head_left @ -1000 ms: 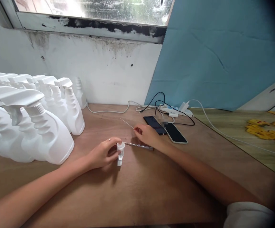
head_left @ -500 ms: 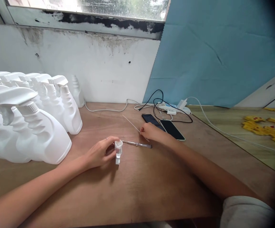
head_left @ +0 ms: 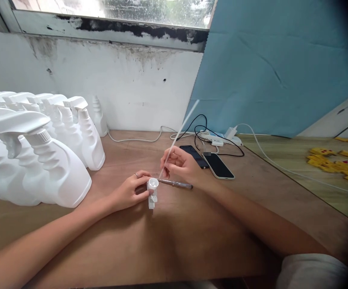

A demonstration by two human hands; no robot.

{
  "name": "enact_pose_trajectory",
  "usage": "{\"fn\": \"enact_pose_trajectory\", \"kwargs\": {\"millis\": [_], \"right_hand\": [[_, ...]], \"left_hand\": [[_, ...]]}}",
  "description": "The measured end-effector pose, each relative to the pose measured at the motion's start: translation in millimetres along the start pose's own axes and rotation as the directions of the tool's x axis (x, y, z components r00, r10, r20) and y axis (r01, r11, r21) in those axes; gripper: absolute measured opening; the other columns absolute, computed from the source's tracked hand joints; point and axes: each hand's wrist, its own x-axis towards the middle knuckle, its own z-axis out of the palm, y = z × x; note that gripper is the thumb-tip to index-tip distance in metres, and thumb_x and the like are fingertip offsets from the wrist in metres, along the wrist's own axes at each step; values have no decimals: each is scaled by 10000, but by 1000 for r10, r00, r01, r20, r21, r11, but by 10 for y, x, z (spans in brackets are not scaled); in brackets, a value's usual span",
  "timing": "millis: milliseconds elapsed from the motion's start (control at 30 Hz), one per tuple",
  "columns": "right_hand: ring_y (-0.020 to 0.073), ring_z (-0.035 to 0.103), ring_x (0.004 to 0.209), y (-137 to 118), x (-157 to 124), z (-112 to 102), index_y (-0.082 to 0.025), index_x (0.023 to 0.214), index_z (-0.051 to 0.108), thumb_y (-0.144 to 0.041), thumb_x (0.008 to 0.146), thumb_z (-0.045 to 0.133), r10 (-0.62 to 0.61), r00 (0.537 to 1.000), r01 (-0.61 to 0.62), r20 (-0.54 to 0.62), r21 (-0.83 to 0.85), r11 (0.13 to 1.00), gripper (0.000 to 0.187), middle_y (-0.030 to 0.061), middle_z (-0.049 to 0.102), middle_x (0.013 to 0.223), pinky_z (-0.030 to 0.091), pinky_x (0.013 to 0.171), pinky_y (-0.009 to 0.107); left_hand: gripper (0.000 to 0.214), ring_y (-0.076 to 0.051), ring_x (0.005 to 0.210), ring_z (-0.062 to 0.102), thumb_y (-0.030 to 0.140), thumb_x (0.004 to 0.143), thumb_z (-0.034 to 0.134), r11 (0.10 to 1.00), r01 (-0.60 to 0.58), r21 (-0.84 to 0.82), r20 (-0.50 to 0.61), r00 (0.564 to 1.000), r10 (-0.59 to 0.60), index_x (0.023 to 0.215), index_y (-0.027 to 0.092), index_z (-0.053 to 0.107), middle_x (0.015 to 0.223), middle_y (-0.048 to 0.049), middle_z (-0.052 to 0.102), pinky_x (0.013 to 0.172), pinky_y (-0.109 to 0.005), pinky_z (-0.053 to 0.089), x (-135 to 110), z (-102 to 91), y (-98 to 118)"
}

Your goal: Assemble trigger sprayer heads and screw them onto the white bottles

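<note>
My left hand [head_left: 134,189] is closed on a small white plastic piece [head_left: 152,194] with a round open cup on top; it looks like part of a spray head. Between the fingers of my right hand [head_left: 180,162] is a thin white tube [head_left: 181,127], tilted, its upper end pointing away to the right. The tube's lower end comes down close to the cup; whether they touch I cannot tell. Just behind the white piece lies a screwdriver [head_left: 177,184] with a clear handle, flat on the wooden table [head_left: 174,245].
White spray bottles [head_left: 56,160] stand in rows at the left. Two phones [head_left: 219,165] lie beyond my right forearm, near a power strip [head_left: 219,138] with tangled cables. Yellow pieces [head_left: 336,162] lie on a surface at the far right. A wall with a window closes the back.
My right hand has lifted the tube off the table, tilted it up and brought it left towards the white piece. The white piece's cup now faces up towards me more.
</note>
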Motion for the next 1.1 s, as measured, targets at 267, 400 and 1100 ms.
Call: {"fn": "enact_pose_trajectory", "kwargs": {"millis": [267, 400, 1100], "right_hand": [[98, 617, 655, 71, -66, 158, -169, 900, 449, -208, 838, 574, -8, 999, 3, 34, 156, 988, 145, 7, 572, 826, 495, 580, 222], [97, 611, 664, 106, -74, 182, -170, 887, 443, -216, 835, 588, -2, 999, -5, 40, 173, 985, 160, 12, 575, 840, 494, 594, 231], [128, 578, 777, 55, -94, 201, -146, 889, 652, -265, 872, 553, -32, 999, 43, 41, -305, 951, 156, 53, 627, 877, 477, 707, 252]], "left_hand": [[224, -168, 1060, 540, 262, 898, 528, 1000, -20, -17, 24, 999, 21, 1103, 213, 604, 1189, -71, 510, 932, -259, 445, 11, 0, -3], [236, -170, 1066, 539, 263, 899, 526, 1000, -19, -25, 29, 999, 20, 1119, 212, 595, 1199, -76, 502, 937, -263, 448, 5, 2, -5], [237, -175, 1047, 545, 292, 900, 518, 1000, 3, -23, 22, 1000, -3, 1109, 208, 590, 1205, -88, 503, 917, -271, 465, 4, 1, -14]]}}
